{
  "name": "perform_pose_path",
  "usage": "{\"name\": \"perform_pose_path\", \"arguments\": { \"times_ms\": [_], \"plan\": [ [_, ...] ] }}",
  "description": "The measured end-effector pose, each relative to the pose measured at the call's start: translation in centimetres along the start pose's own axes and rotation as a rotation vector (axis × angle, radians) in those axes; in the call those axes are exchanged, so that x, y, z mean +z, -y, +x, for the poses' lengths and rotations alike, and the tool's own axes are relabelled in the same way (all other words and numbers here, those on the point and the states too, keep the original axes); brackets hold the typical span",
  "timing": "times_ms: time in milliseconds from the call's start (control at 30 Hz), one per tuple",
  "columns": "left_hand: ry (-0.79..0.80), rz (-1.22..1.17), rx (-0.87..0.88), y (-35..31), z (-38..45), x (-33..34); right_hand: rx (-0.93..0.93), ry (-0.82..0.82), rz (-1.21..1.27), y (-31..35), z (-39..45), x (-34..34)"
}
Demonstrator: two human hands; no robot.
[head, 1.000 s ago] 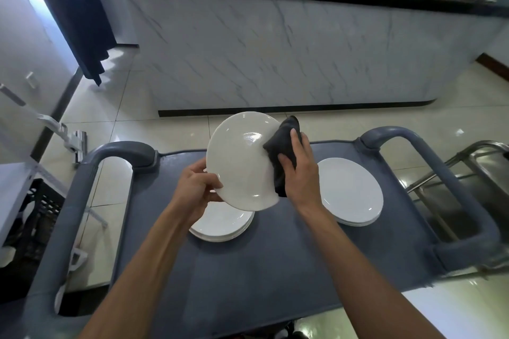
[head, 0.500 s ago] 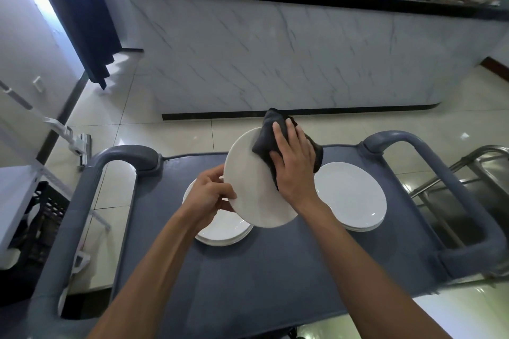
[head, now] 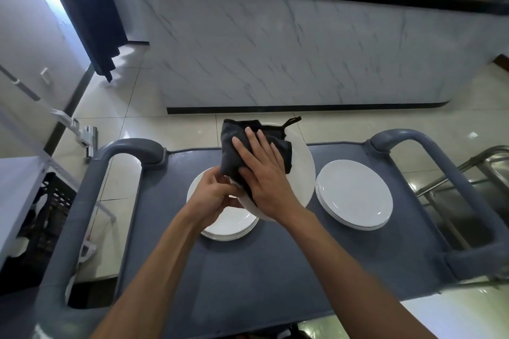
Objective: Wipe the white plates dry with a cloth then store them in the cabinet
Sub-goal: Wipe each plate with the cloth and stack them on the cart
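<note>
L hand [head: 213, 195]: grips rim of tilted round white plate [head: 301, 173]
R hand [head: 264, 173]: flat, fingers straight, pressing dark grey cloth [head: 234, 143] on it
Grey cart [head: 248, 270]: two white plate stacks, left [head: 231, 224] & right [head: 354, 194]

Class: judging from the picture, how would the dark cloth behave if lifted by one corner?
Probably floppy: the dark cloth drapes and folds over the white plate under the right hand. Likely light, and grippy rather than slippery.
</note>
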State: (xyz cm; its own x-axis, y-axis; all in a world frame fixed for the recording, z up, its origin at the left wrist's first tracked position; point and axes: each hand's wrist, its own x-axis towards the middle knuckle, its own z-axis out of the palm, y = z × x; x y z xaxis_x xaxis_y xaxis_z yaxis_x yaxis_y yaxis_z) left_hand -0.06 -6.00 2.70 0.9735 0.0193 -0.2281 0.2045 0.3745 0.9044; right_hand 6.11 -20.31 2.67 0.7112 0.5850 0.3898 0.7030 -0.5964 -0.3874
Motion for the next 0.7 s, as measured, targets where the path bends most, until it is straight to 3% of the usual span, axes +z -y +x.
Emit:
{"name": "perform_pose_path", "arguments": {
  "times_ms": [467,700],
  "plan": [
    [0.013,-0.025,0.030,-0.4,-0.6,-0.6,-0.013,0.013,-0.024,0.5,0.1,0.1],
    [-0.073,-0.036,0.015,-0.3,-0.9,0.2,0.036,-0.027,-0.082,-0.1,1.9,0.1]
  ]
}}
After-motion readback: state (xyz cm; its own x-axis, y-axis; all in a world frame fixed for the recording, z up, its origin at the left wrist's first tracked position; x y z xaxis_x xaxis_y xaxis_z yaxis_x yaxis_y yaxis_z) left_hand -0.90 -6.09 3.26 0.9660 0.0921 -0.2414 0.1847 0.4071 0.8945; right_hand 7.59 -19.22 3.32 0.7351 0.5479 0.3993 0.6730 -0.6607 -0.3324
